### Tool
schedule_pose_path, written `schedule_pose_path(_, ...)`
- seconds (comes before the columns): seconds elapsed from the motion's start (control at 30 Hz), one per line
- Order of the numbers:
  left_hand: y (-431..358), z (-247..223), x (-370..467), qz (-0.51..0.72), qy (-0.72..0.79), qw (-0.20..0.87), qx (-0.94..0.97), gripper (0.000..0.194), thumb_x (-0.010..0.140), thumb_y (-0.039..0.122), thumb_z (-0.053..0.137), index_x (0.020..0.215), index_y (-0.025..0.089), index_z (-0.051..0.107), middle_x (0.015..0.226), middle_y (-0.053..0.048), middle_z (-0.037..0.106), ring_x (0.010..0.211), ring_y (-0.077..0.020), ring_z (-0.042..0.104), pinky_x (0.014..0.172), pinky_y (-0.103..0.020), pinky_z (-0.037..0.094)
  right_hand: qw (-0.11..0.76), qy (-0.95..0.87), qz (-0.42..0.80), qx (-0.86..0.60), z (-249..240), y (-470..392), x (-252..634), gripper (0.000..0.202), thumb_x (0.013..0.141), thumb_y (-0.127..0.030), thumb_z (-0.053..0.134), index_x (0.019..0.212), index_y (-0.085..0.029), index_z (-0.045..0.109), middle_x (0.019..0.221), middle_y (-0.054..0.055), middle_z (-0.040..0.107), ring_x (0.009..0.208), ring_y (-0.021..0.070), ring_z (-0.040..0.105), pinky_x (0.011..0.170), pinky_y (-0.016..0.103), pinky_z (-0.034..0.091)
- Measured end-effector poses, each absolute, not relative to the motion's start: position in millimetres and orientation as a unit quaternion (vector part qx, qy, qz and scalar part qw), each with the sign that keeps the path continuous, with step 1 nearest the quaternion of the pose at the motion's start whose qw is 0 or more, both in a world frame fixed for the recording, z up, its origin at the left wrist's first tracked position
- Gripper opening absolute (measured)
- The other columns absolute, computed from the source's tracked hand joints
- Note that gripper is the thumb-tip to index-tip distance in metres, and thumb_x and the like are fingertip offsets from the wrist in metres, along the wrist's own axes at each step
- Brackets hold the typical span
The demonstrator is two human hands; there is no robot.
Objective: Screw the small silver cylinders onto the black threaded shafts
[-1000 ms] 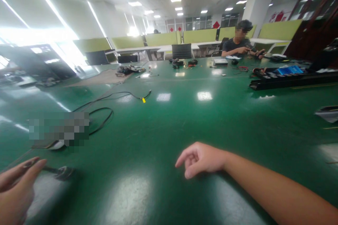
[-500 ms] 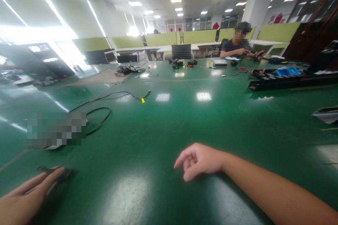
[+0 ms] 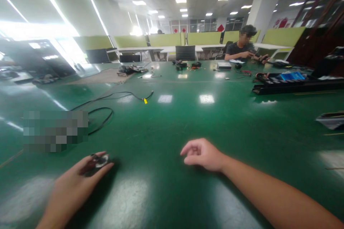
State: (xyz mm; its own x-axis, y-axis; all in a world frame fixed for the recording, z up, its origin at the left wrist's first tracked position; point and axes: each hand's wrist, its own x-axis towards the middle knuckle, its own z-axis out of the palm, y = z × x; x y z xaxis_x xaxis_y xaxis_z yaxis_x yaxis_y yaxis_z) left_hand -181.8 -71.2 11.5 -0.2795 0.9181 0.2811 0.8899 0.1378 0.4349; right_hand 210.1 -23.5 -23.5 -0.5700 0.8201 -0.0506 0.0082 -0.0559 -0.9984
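Note:
My left hand (image 3: 77,179) is over the left front of the green table (image 3: 150,125). Between its thumb and fingers it grips a small dark object with a whitish round part (image 3: 101,160); its kind is too blurred to make out. To the right, my right hand (image 3: 202,154) hovers just above or rests on the tabletop, I cannot tell which. Its fingers are loosely curled, the thumb sits apart from the index finger, and nothing shows between them.
A black cable (image 3: 107,116) with a yellow tag (image 3: 145,101) lies at left, beside a blurred-out item (image 3: 56,130). A long black tray (image 3: 295,86) holding blue parts stands at right. Across the table sits a person (image 3: 242,46) handling something dark, near electronic parts (image 3: 131,69).
My left hand has moved right and forward from the lower left corner, carrying the small dark object. My right hand has shifted slightly forward, its fingers still curled.

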Motion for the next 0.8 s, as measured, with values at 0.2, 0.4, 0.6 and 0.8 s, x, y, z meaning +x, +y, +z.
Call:
schedule_pose_path(0.2, -42, 28, -71, 0.26, 0.562, 0.132, 0.774, 0.039, 0.08, 0.049, 0.068, 0.106, 0.02, 0.072, 0.102, -0.008, 0.074, 0.091, -0.0241, 0.069, 0.084, -0.034, 0.056, 0.402, -0.658, 0.498, -0.396, -26, -18, 214, 0.032, 0.076, -0.025, 0.072, 0.106, -0.015, 0.066, 0.067, -0.003, 0.06, 0.049, 0.0066, 0.042, 0.049, 0.02, 0.033)
schedule_pose_path(0.4, -5, 27, 6, 0.252, 0.384, 0.19, 0.868, 0.036, 0.087, 0.028, 0.063, 0.123, 0.023, 0.064, 0.102, -0.006, 0.07, 0.09, -0.0186, 0.065, 0.084, -0.032, 0.052, 0.413, -0.679, 0.419, -0.439, -31, -8, 217, 0.056, 0.069, -0.01, 0.066, 0.122, -0.02, 0.051, 0.091, -0.001, 0.063, 0.052, 0.0056, 0.045, 0.052, 0.019, 0.038)
schedule_pose_path(0.6, 9, 3, 13, 0.318, 0.393, 0.2, 0.839, 0.025, 0.08, 0.025, 0.071, 0.104, 0.018, 0.066, 0.098, -0.005, 0.07, 0.089, -0.019, 0.065, 0.083, -0.031, 0.051, 0.372, -0.713, 0.368, -0.468, -31, -9, 224, 0.054, 0.069, -0.006, 0.061, 0.119, -0.023, 0.049, 0.087, -0.003, 0.065, 0.052, 0.0074, 0.044, 0.053, 0.021, 0.036)
schedule_pose_path(0.8, 11, -6, 4, 0.309, 0.342, 0.246, 0.852, 0.021, 0.082, 0.025, 0.07, 0.101, 0.018, 0.067, 0.094, -0.005, 0.069, 0.085, -0.0174, 0.063, 0.078, -0.03, 0.048, 0.352, -0.739, 0.373, -0.436, -29, -10, 226, 0.049, 0.072, -0.012, 0.068, 0.116, -0.023, 0.05, 0.094, 0.001, 0.064, 0.066, 0.0106, 0.056, 0.06, 0.021, 0.04)
